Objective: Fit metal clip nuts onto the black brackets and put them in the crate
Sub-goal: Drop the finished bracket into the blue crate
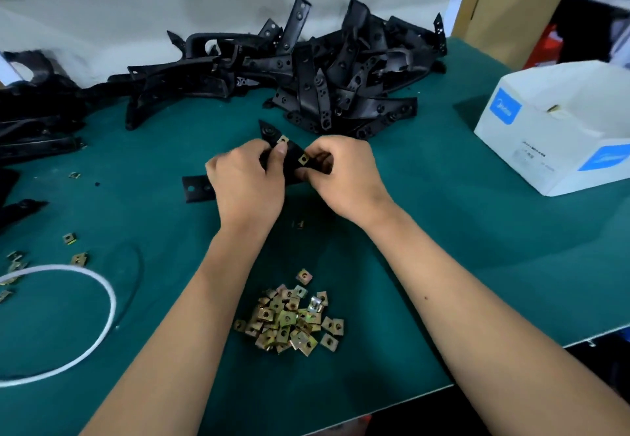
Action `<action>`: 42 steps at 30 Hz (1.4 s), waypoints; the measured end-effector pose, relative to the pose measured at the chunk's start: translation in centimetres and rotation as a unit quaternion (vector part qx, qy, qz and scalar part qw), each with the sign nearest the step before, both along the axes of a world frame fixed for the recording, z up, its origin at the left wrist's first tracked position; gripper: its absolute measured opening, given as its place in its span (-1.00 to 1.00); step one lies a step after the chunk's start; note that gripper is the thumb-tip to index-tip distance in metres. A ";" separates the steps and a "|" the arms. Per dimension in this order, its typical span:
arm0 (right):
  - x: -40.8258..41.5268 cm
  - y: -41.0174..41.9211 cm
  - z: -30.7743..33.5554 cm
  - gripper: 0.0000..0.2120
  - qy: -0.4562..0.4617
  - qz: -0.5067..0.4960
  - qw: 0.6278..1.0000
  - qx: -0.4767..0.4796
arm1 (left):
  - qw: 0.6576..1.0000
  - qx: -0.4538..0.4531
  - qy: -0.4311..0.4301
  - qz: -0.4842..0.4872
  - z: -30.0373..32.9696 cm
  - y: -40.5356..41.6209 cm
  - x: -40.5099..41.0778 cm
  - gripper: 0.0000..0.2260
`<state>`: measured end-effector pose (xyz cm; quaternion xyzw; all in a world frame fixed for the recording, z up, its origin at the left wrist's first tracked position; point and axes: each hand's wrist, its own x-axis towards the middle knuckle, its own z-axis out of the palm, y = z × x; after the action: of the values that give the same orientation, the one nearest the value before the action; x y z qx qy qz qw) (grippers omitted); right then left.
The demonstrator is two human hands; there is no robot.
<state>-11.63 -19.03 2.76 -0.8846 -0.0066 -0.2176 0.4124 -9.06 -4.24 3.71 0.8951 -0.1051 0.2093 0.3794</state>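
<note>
Lying nearest on the green tabletop [477,265], a heap of nuts [289,319] waits. Beyond it, both hands hold one bracket [293,163]: the left hand [247,183] grips it, thumb by a fitted nut [282,139]; the right hand [344,176] pinches another nut [303,159] onto its edge. That nut probably wants sliding squarely until its hole meets the bracket's. A white box [545,135] stands far right; the bracket pile [327,74] lies farthest. No crate shows.

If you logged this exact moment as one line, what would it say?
step: fitting clip nuts | left hand: grips bracket | right hand: pinches clip nut on bracket | loose nuts: near edge | crate: unseen
</note>
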 end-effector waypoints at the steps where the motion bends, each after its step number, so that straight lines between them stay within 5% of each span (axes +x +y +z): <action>1: -0.5 -0.8 0.6 -0.84 0.000 -0.008 1.000 -0.006 | 1.000 0.013 -0.014 -0.003 0.6 -0.9 -0.3 -0.68; 9: -12.7 -13.3 3.9 -0.80 -0.116 -0.229 0.965 0.056 | 0.964 0.135 -0.132 -0.186 6.7 -16.8 -9.3 -0.73; 12: -22.1 -20.3 2.9 -0.96 -0.115 -0.290 0.945 0.100 | 0.911 0.210 -0.166 -0.312 7.0 -25.1 -16.0 -0.71; 17: -37.2 -26.6 -2.7 -0.77 -0.211 -0.401 0.848 0.275 | 0.779 0.241 -0.192 -0.546 1.5 -35.1 -28.9 -0.64; 20: -43.0 -28.8 -9.9 -0.91 -0.089 -0.558 0.761 0.318 | 0.702 0.288 -0.143 -0.636 -3.7 -36.8 -32.9 -0.62; 22: -46.4 -29.5 -15.0 -0.93 0.051 -0.651 0.672 0.349 | 0.653 0.340 -0.086 -0.671 -7.2 -36.5 -33.7 -0.62; 25: -48.6 -29.0 -20.5 -0.80 0.210 -0.664 0.588 0.412 | 0.614 0.418 0.012 -0.670 -10.8 -35.2 -32.9 -0.67; 29: -47.5 -27.9 -22.2 -0.66 0.272 -0.642 0.563 0.443 | 0.634 0.403 0.061 -0.657 -12.4 -33.6 -31.8 -0.72; 33: -45.2 -28.1 -18.7 -0.64 0.295 -0.734 0.533 0.300 | 0.684 0.306 0.056 -0.660 -9.6 -34.0 -30.8 -0.83; 42: -34.9 -28.0 -3.8 -0.81 0.026 -0.682 0.726 0.085 | 0.780 0.103 -0.073 -0.613 0.4 -34.1 -25.9 -0.86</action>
<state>-46.48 -47.01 -1.07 -0.6174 0.6275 -0.4168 0.2267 -34.94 -38.33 4.11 0.6578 -0.6797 -0.0147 0.3242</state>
